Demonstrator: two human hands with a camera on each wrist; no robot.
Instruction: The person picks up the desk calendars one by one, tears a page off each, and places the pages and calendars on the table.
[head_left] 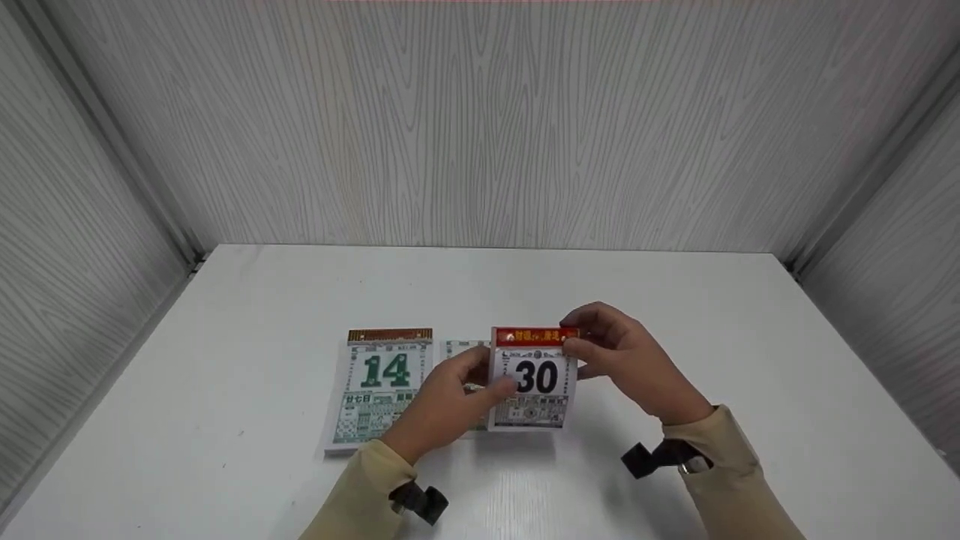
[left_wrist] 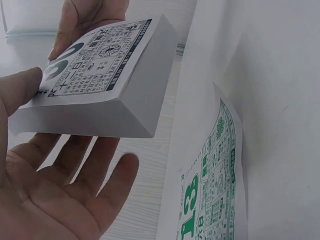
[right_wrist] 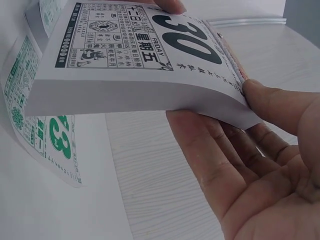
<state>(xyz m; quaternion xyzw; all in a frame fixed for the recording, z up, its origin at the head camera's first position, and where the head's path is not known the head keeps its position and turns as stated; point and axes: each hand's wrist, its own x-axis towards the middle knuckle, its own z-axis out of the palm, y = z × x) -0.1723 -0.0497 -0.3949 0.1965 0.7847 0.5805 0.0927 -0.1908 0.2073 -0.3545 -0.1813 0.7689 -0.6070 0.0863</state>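
A thick tear-off calendar with a red header and a black 30 is held up off the table between both hands. My left hand grips its left side, the thumb on the front page and the fingers behind. At the upper right corner, my right hand pinches the red header, thumb in front and fingers beneath. Below the pad lies a loose page with a green 13, partly hidden by the left hand and the calendar in the head view. To its left, a second calendar pad shows a green 14 under a brown header.
The white table carries these items near its middle. Grey wood-grain panels stand at the back and on both sides. Each wrist wears a black camera mount.
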